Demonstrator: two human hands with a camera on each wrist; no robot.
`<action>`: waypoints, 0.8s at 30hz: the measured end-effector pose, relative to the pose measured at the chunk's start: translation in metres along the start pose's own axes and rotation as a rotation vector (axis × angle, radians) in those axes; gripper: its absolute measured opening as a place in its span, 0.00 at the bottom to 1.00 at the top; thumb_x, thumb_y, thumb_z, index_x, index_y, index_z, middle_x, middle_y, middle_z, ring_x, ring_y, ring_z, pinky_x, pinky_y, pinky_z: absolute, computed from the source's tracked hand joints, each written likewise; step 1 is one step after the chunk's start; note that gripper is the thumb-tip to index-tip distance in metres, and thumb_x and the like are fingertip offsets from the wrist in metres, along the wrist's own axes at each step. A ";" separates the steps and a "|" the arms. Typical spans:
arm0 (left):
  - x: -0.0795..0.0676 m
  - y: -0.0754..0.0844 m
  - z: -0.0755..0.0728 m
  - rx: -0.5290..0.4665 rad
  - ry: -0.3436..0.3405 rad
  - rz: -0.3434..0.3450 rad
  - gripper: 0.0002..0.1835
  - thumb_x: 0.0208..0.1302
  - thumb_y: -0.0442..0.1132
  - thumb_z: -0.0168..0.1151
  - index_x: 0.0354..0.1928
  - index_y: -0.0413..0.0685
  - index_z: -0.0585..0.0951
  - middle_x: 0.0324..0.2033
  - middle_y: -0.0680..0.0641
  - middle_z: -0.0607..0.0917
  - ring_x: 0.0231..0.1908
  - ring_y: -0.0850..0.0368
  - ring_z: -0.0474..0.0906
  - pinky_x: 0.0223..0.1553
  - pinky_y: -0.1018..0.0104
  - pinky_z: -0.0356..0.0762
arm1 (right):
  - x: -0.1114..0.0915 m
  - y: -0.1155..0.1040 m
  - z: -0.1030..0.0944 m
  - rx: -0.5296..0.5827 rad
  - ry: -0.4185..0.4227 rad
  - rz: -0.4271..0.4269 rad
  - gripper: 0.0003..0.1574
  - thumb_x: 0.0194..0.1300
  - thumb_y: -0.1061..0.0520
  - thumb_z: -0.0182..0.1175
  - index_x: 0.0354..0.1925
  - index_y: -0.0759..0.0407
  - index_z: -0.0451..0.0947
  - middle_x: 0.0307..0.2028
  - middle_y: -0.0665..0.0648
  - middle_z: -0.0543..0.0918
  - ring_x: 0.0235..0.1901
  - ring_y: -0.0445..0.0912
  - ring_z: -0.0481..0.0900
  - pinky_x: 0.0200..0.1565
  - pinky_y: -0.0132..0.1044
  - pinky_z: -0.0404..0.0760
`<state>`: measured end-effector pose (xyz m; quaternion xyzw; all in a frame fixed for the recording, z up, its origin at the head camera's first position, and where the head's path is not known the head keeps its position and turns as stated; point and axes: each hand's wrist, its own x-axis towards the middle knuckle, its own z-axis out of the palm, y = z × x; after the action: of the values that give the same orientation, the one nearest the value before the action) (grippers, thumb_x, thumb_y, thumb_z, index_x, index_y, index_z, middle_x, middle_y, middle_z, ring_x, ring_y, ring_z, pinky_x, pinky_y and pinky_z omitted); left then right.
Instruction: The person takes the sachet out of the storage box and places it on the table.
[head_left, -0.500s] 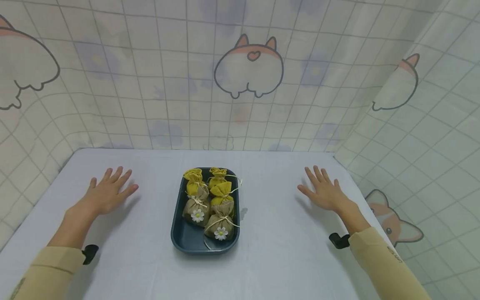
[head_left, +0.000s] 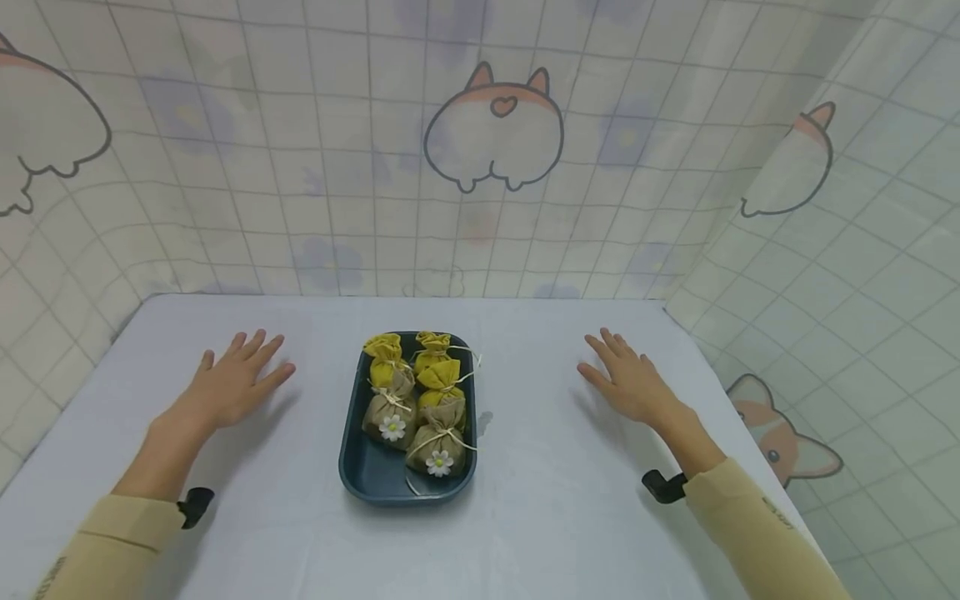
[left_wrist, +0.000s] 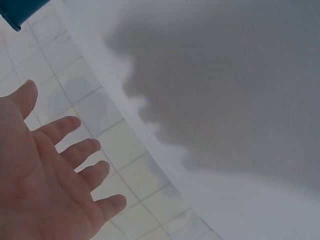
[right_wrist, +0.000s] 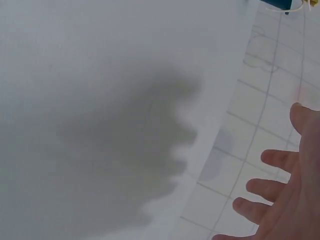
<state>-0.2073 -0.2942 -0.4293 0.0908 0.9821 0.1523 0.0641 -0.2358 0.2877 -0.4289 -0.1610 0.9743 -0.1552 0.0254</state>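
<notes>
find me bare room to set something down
Bare tabletop lies between the left hand and tray, between tray and right hand, and on the tray's near side. Crowded: the tray's far part, packed with pouches.

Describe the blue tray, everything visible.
The blue tray is dark, smooth and oblong, with rounded corners and raised walls; plastic or metal, I can't tell. It sits upright on the white tabletop, long sides running away from the viewer. Three yellow bags lie toward its far end, two brown bags nearer, leaving some bare floor at the near end. Neither the left grip nor the right grip touches it.
</notes>
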 end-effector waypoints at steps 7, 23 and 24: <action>0.001 0.016 0.006 -0.019 0.030 0.021 0.43 0.79 0.65 0.40 0.77 0.34 0.60 0.74 0.24 0.54 0.74 0.23 0.44 0.67 0.23 0.38 | -0.001 -0.025 0.005 0.026 0.077 -0.087 0.39 0.80 0.37 0.47 0.74 0.62 0.66 0.73 0.68 0.65 0.72 0.65 0.61 0.70 0.63 0.60; 0.005 0.054 0.020 -0.188 0.020 0.074 0.41 0.80 0.64 0.40 0.76 0.37 0.63 0.74 0.27 0.59 0.73 0.26 0.52 0.69 0.29 0.50 | -0.004 -0.082 0.011 0.022 0.118 -0.289 0.33 0.79 0.40 0.51 0.69 0.60 0.73 0.66 0.60 0.76 0.67 0.57 0.71 0.66 0.56 0.70; 0.005 0.056 0.020 -0.205 0.021 0.079 0.41 0.80 0.64 0.40 0.76 0.36 0.64 0.74 0.27 0.60 0.73 0.26 0.53 0.69 0.29 0.51 | -0.004 -0.086 0.012 0.019 0.119 -0.303 0.33 0.79 0.40 0.52 0.68 0.60 0.73 0.66 0.60 0.77 0.67 0.57 0.72 0.66 0.55 0.70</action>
<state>-0.1999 -0.2347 -0.4311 0.1206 0.9577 0.2551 0.0568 -0.2042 0.2084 -0.4139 -0.2963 0.9372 -0.1756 -0.0546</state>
